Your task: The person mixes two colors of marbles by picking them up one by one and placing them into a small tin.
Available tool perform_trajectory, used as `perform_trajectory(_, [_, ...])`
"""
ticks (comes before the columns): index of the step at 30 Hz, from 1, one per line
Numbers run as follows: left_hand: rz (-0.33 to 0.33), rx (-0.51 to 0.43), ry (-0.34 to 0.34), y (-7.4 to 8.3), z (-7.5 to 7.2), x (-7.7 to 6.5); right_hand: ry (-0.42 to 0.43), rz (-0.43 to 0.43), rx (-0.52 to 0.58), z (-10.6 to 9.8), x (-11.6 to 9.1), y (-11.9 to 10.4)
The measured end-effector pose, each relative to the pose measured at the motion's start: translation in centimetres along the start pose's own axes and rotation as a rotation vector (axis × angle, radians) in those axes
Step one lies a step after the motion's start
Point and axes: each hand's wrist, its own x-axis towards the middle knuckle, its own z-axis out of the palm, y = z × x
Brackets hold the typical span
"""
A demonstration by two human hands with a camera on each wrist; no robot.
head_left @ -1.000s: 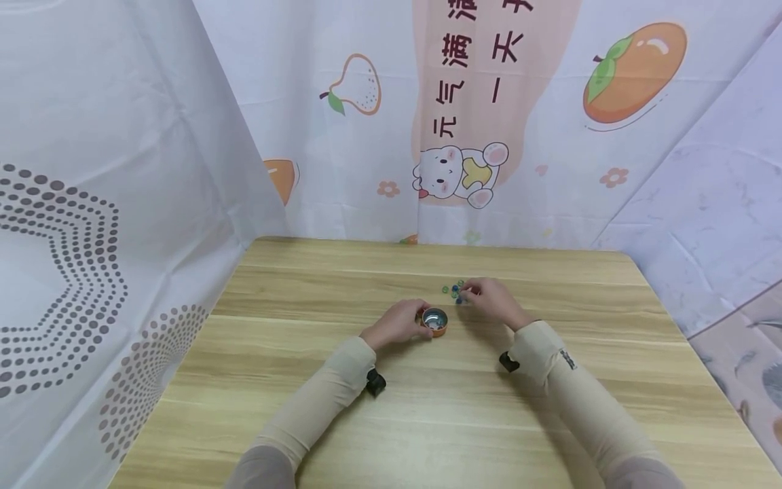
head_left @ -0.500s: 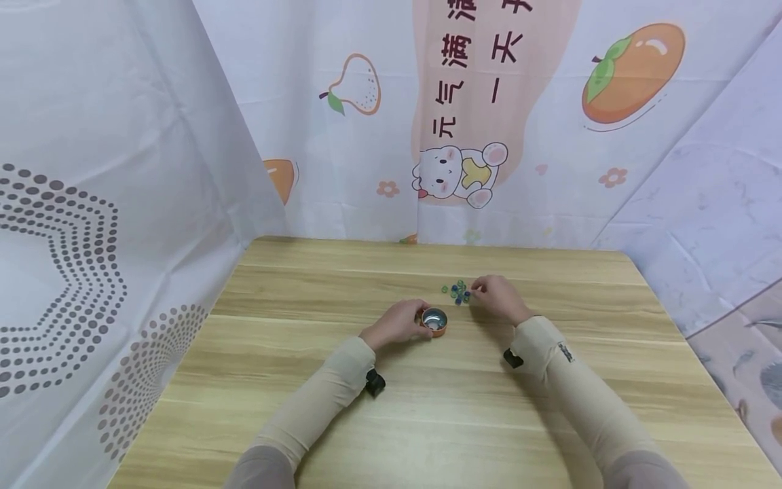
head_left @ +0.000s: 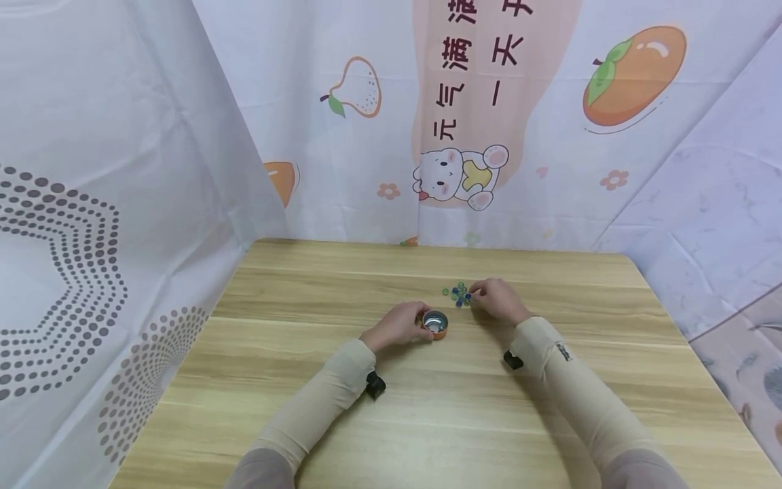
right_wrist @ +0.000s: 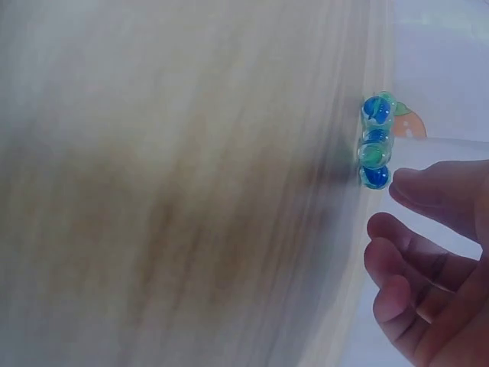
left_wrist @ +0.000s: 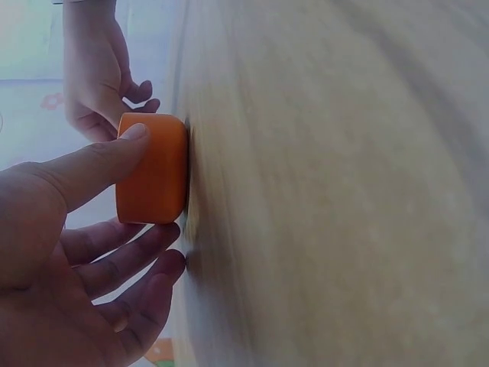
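A small round orange bowl (head_left: pixel 435 333) with a shiny metal inside stands on the wooden table. My left hand (head_left: pixel 400 322) grips it from the left; in the left wrist view the thumb lies on the orange wall (left_wrist: pixel 157 176) and the other fingers are at its far side. Several clear glass marbles (head_left: pixel 459 296) with blue and green swirls lie in a cluster beyond the bowl, to its right. My right hand (head_left: pixel 497 299) is just right of them. In the right wrist view its thumb tip is beside a blue marble (right_wrist: pixel 375 177), the fingers loosely bent and apart, holding nothing.
One green marble (head_left: pixel 445 292) lies slightly left of the cluster. A printed fabric curtain (head_left: pixel 366 156) hangs behind the table's far edge, and another patterned curtain (head_left: pixel 122 170) hangs along the left side. Both cuffs carry a black wrist device.
My right hand has drawn back a little to the right from the marbles, and more of them show at its fingertips. The left hand and the bowl have stayed in place.
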Motion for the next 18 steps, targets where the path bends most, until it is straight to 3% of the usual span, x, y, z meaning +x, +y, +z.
perform_trajectory(18, [0.000, 0.030, -0.007, 0.00, -0.07, 0.11, 0.012, -0.025, -0.003, 0.63, 0.54, 0.20])
